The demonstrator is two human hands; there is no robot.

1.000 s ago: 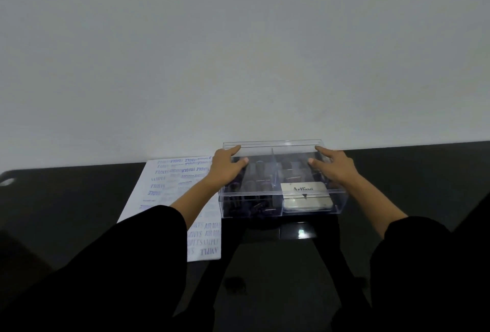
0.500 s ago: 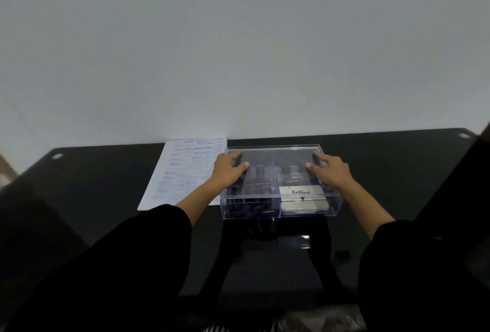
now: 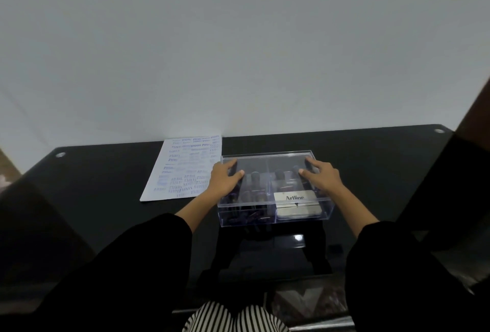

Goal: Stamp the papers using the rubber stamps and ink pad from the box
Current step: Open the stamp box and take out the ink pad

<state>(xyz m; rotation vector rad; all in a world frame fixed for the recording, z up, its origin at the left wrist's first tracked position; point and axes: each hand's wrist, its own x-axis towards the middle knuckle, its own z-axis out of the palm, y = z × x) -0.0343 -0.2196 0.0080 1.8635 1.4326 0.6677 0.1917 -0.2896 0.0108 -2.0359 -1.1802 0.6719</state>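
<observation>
Lying spread on the lid [image 3: 267, 162], the left grip [image 3: 225, 179] and the right grip [image 3: 322, 177] are pressing near its two ends, thumbs apart from fingers and pinching nothing; whether any fingertip is hooking an edge I cannot tell. The box [image 3: 273, 217] is sitting closed beneath both grips. Through its clear walls the stamps [image 3: 254, 193] are showing beside the left grip, and the ink pad [image 3: 295, 203] is lying just nearer than the right grip. By my judgement the work is only starting: opening, taking out, inking and stamping are all remaining. The paper [image 3: 183, 169] is lying just outside the left grip, close against the box, and is already carrying many blue imprints; whether more sheets are lying under it I cannot tell. Everything is resting on a glossy black tabletop [image 3: 106, 185], which is meeting a plain pale wall [image 3: 238, 53] beyond the grips.
</observation>
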